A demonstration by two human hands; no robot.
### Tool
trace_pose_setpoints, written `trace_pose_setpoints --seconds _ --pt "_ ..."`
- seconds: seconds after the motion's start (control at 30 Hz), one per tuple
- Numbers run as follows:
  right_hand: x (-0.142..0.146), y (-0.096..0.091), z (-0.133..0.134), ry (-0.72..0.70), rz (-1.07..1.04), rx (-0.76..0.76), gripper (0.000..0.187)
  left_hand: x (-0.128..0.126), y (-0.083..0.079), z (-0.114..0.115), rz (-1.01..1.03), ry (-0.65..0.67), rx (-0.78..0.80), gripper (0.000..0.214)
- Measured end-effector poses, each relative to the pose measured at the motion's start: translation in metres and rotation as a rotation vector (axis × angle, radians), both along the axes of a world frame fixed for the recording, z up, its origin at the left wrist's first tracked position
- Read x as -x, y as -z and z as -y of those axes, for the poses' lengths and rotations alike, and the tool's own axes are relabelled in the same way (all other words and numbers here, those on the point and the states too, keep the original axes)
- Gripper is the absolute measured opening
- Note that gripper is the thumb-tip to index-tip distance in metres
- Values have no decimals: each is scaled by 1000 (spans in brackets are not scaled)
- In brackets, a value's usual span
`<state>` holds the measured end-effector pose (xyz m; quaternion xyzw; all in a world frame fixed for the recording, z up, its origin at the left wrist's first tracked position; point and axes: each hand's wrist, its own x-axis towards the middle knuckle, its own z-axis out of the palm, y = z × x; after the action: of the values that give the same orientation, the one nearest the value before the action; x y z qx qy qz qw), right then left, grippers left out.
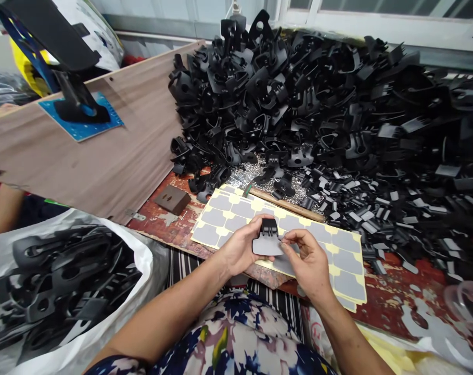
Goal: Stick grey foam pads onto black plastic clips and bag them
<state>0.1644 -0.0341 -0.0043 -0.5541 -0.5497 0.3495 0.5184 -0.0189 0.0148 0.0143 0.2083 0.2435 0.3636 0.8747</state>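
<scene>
My left hand grips a black plastic hinged part with a flat grey face, held above the sheets. A smaller black hinge piece sits at its top edge. At the part's right edge, my right hand has thumb and forefinger pinched together; whatever is between them is too small to make out. Beneath both hands lie yellow-backed sheets of grey stickers. Just behind the sheets rests a hammer with a wooden handle, beside a heap of small metal pins.
Black plastic parts are piled high at the back, small black pieces at right. A brown block lies left of the sheets. A white sack holds black parts. A wooden board carries a phone-holder-like stand. Another person's arm shows at left.
</scene>
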Motion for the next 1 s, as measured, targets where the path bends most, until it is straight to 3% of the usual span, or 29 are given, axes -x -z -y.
trace_pose_setpoints --seconds 0.2,0.4,0.53,0.67,0.8,1.0 --pt "2 1 0 2 62 -18 9 4 -3 2 -22 3 -14 41" --pt "9 -10 3 0 264 -140 7 1 -3 11 -105 -27 -151 57" --pt "16 -8 4 14 495 -309 23 -11 7 15 -292 -216 -290 53" --pt "26 0 9 24 778 -498 54 -19 19 17 -484 -417 -419 44" --pt "32 -7 16 151 929 -445 74 -20 19 19 -514 -459 -420 44" --pt "7 -32 16 201 806 -340 68 -8 10 18 -460 -387 -313 51"
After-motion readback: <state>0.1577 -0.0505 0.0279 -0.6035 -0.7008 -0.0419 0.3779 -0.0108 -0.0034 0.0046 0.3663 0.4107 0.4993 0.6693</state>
